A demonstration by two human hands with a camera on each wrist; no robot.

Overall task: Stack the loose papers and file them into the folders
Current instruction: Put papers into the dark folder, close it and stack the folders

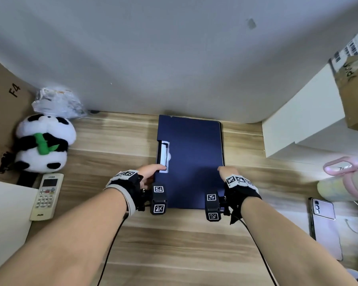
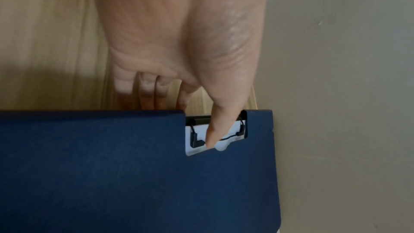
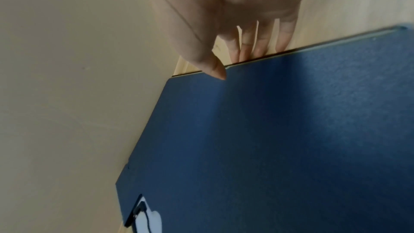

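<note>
A dark blue folder (image 1: 192,157) lies closed on the wooden desk (image 1: 174,244), its far end against the wall. A cut-out in its left edge shows a black clip (image 2: 195,142) and white paper (image 1: 163,155) inside. My left hand (image 1: 151,174) holds the folder's left edge: the thumb (image 2: 215,130) lies on the paper in the cut-out and the fingers reach under the edge. My right hand (image 1: 225,172) pinches the right edge of the folder (image 3: 280,130), with the thumb (image 3: 215,66) on the cover and the fingers behind the edge. No loose papers are in view.
A panda plush (image 1: 42,141), a remote control (image 1: 47,196) and a white sheet (image 1: 6,213) sit at the left. At the right lie a phone (image 1: 323,211), a pink-handled bottle (image 1: 343,182) and a white box (image 1: 302,120). Cardboard boxes stand in both far corners.
</note>
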